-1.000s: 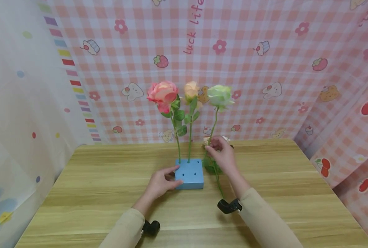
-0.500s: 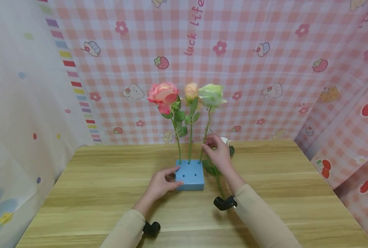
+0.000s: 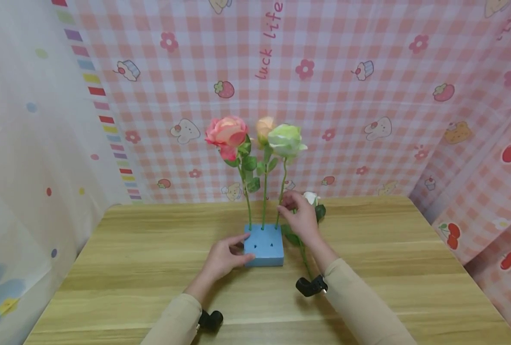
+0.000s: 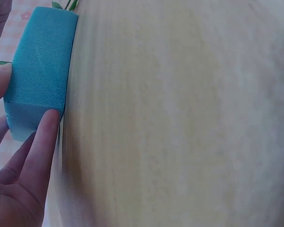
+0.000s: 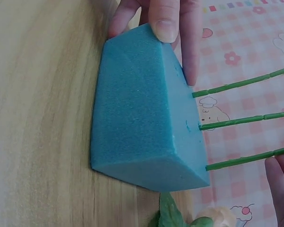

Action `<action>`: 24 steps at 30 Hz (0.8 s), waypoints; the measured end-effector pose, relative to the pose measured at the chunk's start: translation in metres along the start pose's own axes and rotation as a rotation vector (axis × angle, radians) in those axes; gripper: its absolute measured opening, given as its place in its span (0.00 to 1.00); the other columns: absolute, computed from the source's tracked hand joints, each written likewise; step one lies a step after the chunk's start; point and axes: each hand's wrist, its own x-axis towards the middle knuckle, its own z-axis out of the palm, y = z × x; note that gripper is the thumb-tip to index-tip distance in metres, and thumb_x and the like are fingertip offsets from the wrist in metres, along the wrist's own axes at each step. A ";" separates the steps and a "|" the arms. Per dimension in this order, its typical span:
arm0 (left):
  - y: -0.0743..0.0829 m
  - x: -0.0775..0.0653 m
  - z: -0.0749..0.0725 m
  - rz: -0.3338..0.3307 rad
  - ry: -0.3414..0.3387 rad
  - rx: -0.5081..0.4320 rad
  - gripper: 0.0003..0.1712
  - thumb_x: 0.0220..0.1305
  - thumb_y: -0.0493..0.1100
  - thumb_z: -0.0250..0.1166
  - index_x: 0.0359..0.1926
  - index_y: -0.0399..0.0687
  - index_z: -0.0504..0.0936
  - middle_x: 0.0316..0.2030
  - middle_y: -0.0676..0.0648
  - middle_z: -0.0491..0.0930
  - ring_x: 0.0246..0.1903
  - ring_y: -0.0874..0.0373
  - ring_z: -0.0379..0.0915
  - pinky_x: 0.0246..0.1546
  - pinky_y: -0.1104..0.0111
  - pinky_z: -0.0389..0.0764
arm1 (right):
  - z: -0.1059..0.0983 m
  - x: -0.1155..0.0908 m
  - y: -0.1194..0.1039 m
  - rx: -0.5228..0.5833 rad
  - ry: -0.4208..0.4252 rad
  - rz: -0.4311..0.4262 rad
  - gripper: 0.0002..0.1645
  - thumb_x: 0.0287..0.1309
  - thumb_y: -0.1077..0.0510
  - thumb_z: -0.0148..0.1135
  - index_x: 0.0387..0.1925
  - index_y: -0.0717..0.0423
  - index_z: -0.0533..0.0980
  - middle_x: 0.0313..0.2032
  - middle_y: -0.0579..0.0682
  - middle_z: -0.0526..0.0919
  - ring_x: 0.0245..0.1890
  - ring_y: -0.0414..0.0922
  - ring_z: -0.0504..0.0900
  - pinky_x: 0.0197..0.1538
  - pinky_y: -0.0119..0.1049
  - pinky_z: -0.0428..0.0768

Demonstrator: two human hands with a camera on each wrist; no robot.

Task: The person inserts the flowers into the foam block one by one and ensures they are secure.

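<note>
A blue foam block [image 3: 264, 260] sits mid-table with a few holes in its top. My left hand [image 3: 221, 256] grips its left side, thumb at the front corner and fingers along the side and top. With thumb and fingertips, my right hand [image 3: 303, 219] pinches the stem of a pale green rose [image 3: 287, 139]. The lower end of that stem [image 5: 241, 161] enters the block's back right hole in the right wrist view. A pink rose [image 3: 227, 136] and a peach rose [image 3: 264, 128] stand in the back left and back middle holes.
Behind the right hand a white rose [image 3: 310, 198] lies on the wooden table [image 3: 152, 268], its leaves and stem partly hidden by the right arm. A pink checked cloth [image 3: 346, 105] hangs at the table's back edge.
My right hand has brought the green rose left from beside the block, and its stem end now stands in the back right hole. The bloom has dipped slightly; my left hand keeps its place.
</note>
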 end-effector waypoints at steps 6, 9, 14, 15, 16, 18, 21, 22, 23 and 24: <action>0.000 0.000 0.000 0.001 0.008 0.002 0.34 0.54 0.44 0.77 0.63 0.46 0.79 0.45 0.42 0.80 0.41 0.51 0.79 0.33 0.67 0.84 | 0.001 -0.001 0.002 -0.038 -0.008 -0.011 0.11 0.58 0.65 0.70 0.43 0.61 0.78 0.35 0.54 0.82 0.36 0.51 0.82 0.41 0.44 0.83; 0.000 0.000 0.000 0.004 0.009 0.009 0.34 0.54 0.44 0.77 0.63 0.46 0.79 0.45 0.42 0.80 0.41 0.51 0.79 0.33 0.67 0.84 | 0.001 -0.002 0.003 -0.044 -0.011 -0.018 0.11 0.58 0.65 0.70 0.42 0.60 0.79 0.36 0.54 0.82 0.36 0.51 0.82 0.42 0.45 0.83; -0.001 0.000 0.000 0.009 0.002 0.006 0.34 0.54 0.45 0.77 0.63 0.46 0.79 0.46 0.41 0.80 0.41 0.51 0.80 0.33 0.67 0.84 | 0.003 -0.005 0.005 -0.047 -0.006 -0.025 0.11 0.57 0.65 0.71 0.41 0.60 0.79 0.35 0.53 0.82 0.35 0.50 0.82 0.40 0.44 0.83; -0.001 0.000 0.000 0.009 0.000 0.003 0.34 0.55 0.45 0.77 0.63 0.46 0.79 0.46 0.41 0.80 0.41 0.51 0.80 0.33 0.67 0.84 | 0.003 -0.005 0.006 -0.049 -0.004 -0.024 0.10 0.57 0.65 0.71 0.40 0.59 0.79 0.35 0.52 0.82 0.35 0.49 0.82 0.40 0.44 0.83; -0.001 0.000 0.000 0.010 0.000 0.001 0.34 0.55 0.44 0.77 0.63 0.46 0.79 0.46 0.41 0.80 0.41 0.51 0.80 0.33 0.67 0.84 | 0.003 -0.006 0.006 -0.051 -0.005 -0.026 0.10 0.57 0.65 0.71 0.40 0.59 0.79 0.35 0.52 0.82 0.35 0.49 0.82 0.40 0.45 0.83; -0.001 0.000 0.000 0.011 0.001 -0.003 0.34 0.55 0.44 0.77 0.63 0.45 0.79 0.46 0.41 0.80 0.41 0.51 0.80 0.33 0.67 0.84 | 0.004 -0.006 0.006 -0.048 -0.006 -0.027 0.09 0.58 0.64 0.71 0.40 0.58 0.79 0.34 0.52 0.82 0.35 0.49 0.82 0.40 0.45 0.83; -0.002 0.000 0.000 0.010 0.000 -0.006 0.34 0.55 0.44 0.77 0.63 0.45 0.78 0.46 0.41 0.80 0.41 0.50 0.80 0.33 0.67 0.84 | 0.004 -0.007 0.008 -0.050 -0.010 -0.036 0.09 0.58 0.64 0.70 0.39 0.58 0.79 0.34 0.52 0.82 0.35 0.50 0.82 0.40 0.46 0.82; -0.002 0.000 0.000 0.009 0.000 -0.008 0.35 0.55 0.44 0.77 0.63 0.45 0.78 0.46 0.41 0.80 0.41 0.50 0.80 0.33 0.67 0.84 | 0.004 -0.008 0.008 -0.052 -0.011 -0.038 0.09 0.58 0.64 0.70 0.39 0.58 0.79 0.34 0.52 0.82 0.35 0.49 0.82 0.40 0.46 0.82; -0.002 0.000 0.000 0.008 -0.001 -0.008 0.35 0.55 0.44 0.77 0.63 0.46 0.78 0.46 0.41 0.80 0.41 0.50 0.80 0.33 0.67 0.84 | 0.004 -0.008 0.008 -0.054 -0.011 -0.040 0.09 0.58 0.64 0.71 0.39 0.58 0.78 0.34 0.52 0.82 0.35 0.49 0.82 0.40 0.46 0.82; -0.003 0.000 0.000 0.007 -0.002 -0.009 0.35 0.55 0.44 0.77 0.64 0.46 0.78 0.46 0.41 0.80 0.41 0.50 0.80 0.33 0.67 0.85 | 0.004 -0.008 0.009 -0.057 -0.012 -0.043 0.09 0.58 0.63 0.71 0.39 0.57 0.78 0.34 0.52 0.82 0.35 0.49 0.82 0.40 0.46 0.82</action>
